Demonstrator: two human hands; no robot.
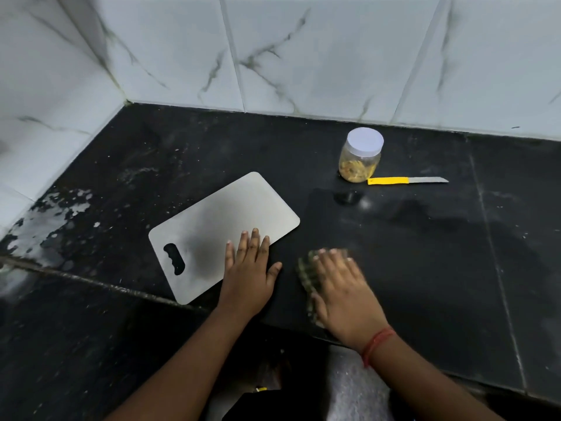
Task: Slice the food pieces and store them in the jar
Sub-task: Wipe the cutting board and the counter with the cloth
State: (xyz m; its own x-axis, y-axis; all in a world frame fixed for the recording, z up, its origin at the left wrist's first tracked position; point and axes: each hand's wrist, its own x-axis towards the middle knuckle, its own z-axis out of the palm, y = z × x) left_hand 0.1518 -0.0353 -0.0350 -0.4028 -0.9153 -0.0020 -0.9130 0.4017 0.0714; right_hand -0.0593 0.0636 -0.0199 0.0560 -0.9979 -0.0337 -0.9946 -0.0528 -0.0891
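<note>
A steel cutting board [212,217] with a handle slot lies bare on the black counter. My left hand [250,268] rests flat on its right edge, fingers straight. My right hand [343,290] presses flat on a green scrub pad [305,273] lying on the counter just right of the board; the hand is motion-blurred. At the back stands a clear jar [360,158] with its white lid on, holding yellowish food pieces. A knife [406,180] with a yellow handle lies beside the jar, blade pointing right.
The black stone counter [425,253] has a wet patch near its middle and white speckled residue at the left. Marbled white wall tiles [303,56] close off the back and left. The counter's front edge runs near my wrists.
</note>
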